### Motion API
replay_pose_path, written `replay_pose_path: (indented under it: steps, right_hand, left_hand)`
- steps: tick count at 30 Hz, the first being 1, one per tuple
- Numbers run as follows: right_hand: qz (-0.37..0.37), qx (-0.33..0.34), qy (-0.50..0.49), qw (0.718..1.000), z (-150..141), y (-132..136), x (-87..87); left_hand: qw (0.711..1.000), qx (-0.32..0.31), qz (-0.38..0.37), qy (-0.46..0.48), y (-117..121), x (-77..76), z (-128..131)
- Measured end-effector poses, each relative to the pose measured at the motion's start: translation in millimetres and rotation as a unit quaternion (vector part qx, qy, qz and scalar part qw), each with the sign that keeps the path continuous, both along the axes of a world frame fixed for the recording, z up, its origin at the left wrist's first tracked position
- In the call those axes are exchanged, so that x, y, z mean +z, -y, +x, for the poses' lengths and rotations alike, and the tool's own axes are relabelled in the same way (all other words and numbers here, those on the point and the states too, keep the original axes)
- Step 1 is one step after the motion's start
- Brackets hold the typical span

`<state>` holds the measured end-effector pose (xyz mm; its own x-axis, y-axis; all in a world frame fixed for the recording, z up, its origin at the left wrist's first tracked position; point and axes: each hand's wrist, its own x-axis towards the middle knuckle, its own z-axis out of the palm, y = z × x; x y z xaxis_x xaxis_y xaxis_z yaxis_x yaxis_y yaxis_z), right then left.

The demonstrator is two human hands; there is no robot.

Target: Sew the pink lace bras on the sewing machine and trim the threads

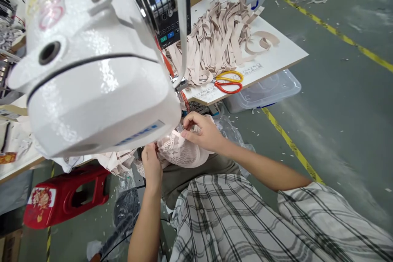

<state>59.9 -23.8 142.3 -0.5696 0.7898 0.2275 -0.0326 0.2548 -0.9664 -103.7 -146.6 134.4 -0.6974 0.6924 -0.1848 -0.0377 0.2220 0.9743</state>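
A pale pink lace bra (181,153) lies between my hands under the head of a white sewing machine (101,102). My left hand (152,163) is closed on the bra's left edge, fingertips partly behind the fabric. At the upper right of the lace, my right hand (202,131) pinches the edge between thumb and forefinger, close to the needle area. The machine's head hides the needle and part of the stitching spot. One rounded cup bulges toward me above my lap.
Beige fabric strips (215,41) are heaped on the white table (285,51), with red-and-yellow-handled scissors (229,82) at its front edge. A control panel (166,4) stands behind the machine. A clear plastic bin (270,90) sits below; a red stool (67,196) is at left.
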Motion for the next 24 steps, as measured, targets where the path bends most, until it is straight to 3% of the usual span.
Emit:
replay_pose_path:
  steps: [6, 14, 17, 20, 24]
  right_hand:
    - [-0.003, -0.004, 0.018, 1.000, 4.3, 2.2, 1.8]
    - [0.012, -0.040, 0.080, 0.996, 0.1, 13.9, 15.2]
    - [-0.064, -0.028, 0.059, 0.996, 1.0, 22.2, 15.3]
    - [-0.165, 0.025, 0.033, 0.985, 13.5, 28.3, 12.9]
    - [-0.202, 0.101, 0.027, 0.974, 40.1, 31.6, 12.2]
  left_hand:
    - [0.998, 0.021, 0.020, 0.054, -1.4, 17.2, 3.3]
    - [0.995, 0.038, 0.058, 0.067, -4.1, 19.8, -0.8]
    - [0.999, -0.008, 0.035, -0.009, 1.9, 27.4, 3.5]
    - [0.991, -0.093, 0.004, -0.094, 13.4, 36.1, 10.1]
    - [0.972, -0.198, -0.015, -0.129, 24.5, 38.0, 17.7]
